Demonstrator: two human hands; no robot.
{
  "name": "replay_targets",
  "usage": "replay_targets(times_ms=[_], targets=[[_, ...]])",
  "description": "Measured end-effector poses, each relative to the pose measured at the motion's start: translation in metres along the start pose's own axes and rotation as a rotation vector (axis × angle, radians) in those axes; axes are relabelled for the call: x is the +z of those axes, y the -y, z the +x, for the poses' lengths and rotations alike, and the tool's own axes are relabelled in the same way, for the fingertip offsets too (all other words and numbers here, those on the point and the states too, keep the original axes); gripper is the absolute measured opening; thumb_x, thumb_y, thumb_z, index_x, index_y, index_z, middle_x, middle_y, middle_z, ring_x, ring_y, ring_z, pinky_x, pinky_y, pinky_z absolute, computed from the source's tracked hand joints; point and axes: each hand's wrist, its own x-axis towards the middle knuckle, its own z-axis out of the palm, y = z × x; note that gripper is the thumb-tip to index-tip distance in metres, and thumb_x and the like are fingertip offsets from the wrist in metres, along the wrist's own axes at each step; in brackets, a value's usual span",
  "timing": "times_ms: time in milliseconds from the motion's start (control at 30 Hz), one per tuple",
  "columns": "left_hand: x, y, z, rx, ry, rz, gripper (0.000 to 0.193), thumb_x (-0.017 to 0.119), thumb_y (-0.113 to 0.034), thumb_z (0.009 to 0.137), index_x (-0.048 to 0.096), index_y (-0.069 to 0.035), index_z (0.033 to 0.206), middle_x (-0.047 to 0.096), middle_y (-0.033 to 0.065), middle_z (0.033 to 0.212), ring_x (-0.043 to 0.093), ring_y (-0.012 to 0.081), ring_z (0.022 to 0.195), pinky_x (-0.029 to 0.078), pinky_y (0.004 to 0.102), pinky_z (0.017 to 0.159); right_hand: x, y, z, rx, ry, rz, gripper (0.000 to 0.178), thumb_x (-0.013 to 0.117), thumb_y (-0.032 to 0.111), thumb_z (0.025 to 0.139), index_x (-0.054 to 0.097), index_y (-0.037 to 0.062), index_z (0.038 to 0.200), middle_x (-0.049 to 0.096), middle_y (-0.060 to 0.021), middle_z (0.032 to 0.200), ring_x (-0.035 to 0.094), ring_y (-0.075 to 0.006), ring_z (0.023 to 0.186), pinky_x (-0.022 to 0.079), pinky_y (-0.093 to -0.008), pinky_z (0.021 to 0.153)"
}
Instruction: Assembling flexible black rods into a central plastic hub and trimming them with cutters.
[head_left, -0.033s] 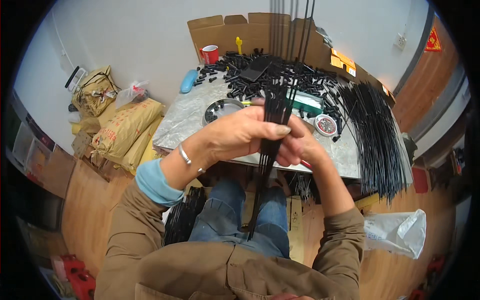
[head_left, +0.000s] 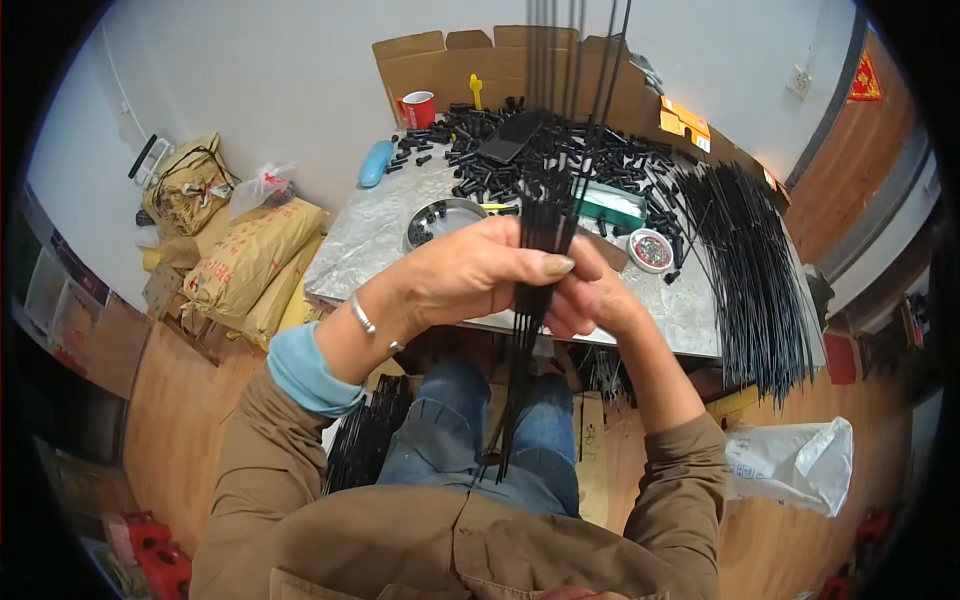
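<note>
My left hand (head_left: pixel 505 262) is wrapped round a bundle of thin black rods (head_left: pixel 540 225), its thumb lying across the front. The bundle stands nearly upright over the table's front edge. Its upper rods rise past the cardboard, some blurred, and its lower ends hang tilted above my lap. Close against the bundle's right side is my right hand (head_left: pixel 590 295), fingers curled and partly hidden behind the rods. What those fingers hold, if anything, I cannot make out. Beyond my hands, a round metal dish (head_left: pixel 410 225) contains small black pieces.
Black bolt-like parts (head_left: pixel 480 180) are heaped on the table (head_left: pixel 350 235) before a cardboard screen (head_left: pixel 410 65). More black rods (head_left: pixel 755 290) overhang its right edge. A green box (head_left: pixel 612 205), a round white tub (head_left: pixel 651 250), a red mug (head_left: pixel 418 108) and a blue case (head_left: pixel 376 163) stand around.
The bundle and both hands have shifted slightly left, and the lower rod ends are spread a little more. My left hand keeps its grip.
</note>
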Motion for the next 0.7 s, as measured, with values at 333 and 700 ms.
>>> replay_targets(times_ms=[333,700], targets=[[-0.078,0.109,0.010,-0.048,-0.082,-0.114,0.032,0.060,-0.017,0.090,0.057,0.005,0.113,0.066,0.0166,0.102,0.065,0.0289,0.098,0.051,0.0382,0.089,-0.087,-0.096,0.030,0.166,-0.193,-1.456,0.042,0.069,0.019,0.073,0.058,0.0117,0.113,0.063,-0.0090,0.109,0.055,-0.0269,0.108,0.038,-0.0512,0.086],[-0.112,0.151,0.017,-0.228,-0.037,-0.177,0.037,0.062,-0.020,0.089,0.055,0.006,0.115,0.066,0.0185,0.100,0.065,0.0252,0.093,0.052,0.0340,0.083,-0.019,-0.082,-0.077,0.170,-0.244,-1.244,0.036,0.071,0.024,0.072,0.062,0.0051,0.101,0.061,-0.0095,0.100,0.053,-0.0285,0.096,0.037,-0.0412,0.084]])
